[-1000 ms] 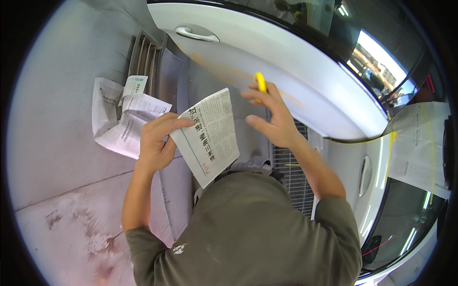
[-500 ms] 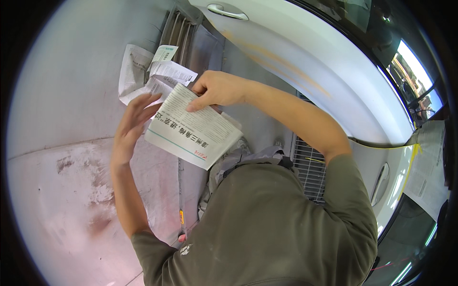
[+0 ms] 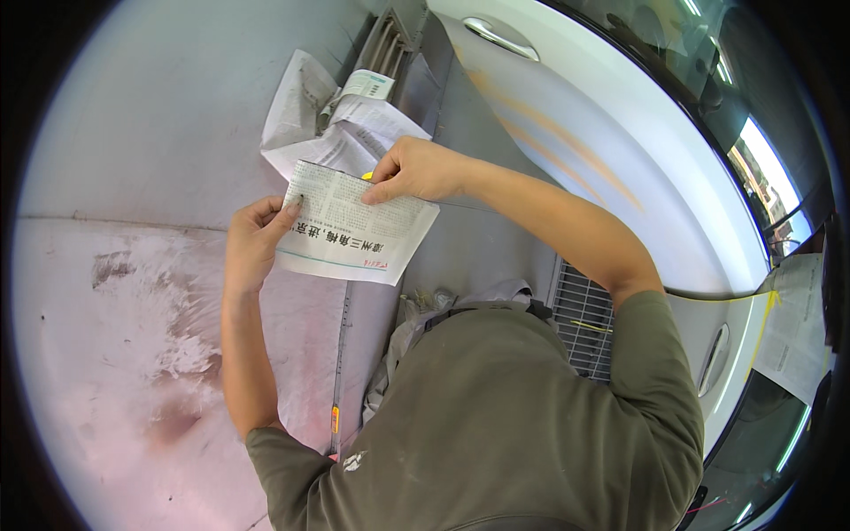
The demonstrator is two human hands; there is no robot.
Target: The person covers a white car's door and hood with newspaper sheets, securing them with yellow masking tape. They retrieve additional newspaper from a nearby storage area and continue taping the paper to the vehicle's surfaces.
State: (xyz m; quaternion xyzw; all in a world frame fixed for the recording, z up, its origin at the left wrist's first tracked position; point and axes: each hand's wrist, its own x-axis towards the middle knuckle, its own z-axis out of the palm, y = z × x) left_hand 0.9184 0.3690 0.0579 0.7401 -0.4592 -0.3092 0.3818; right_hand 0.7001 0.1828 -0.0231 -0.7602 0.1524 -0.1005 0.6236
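A folded sheet of newspaper [image 3: 354,230] with a thin teal line near its lower edge is held up in front of me. My left hand [image 3: 257,237] pinches its left edge between thumb and fingers. At its upper edge my right hand [image 3: 412,173] is closed on it, thumb on the near face. Something small and yellow [image 3: 367,176] shows beside the right fingers; I cannot make out what it is. Just beyond, more crumpled newspaper [image 3: 305,106] lies spread near a metal rack [image 3: 386,46].
To my right stands a white car; its door [image 3: 602,106] has orange-brown patches and a handle [image 3: 501,39]. Masking paper [image 3: 788,327] edged with yellow tape covers part of it. A floor grate [image 3: 582,310] lies beside me. On the left is a stained pale wall [image 3: 150,310].
My left hand has come in from beside the newspaper and taken its left edge. The paper is turned flatter and raised slightly. The view has shifted, so the surroundings sit further right.
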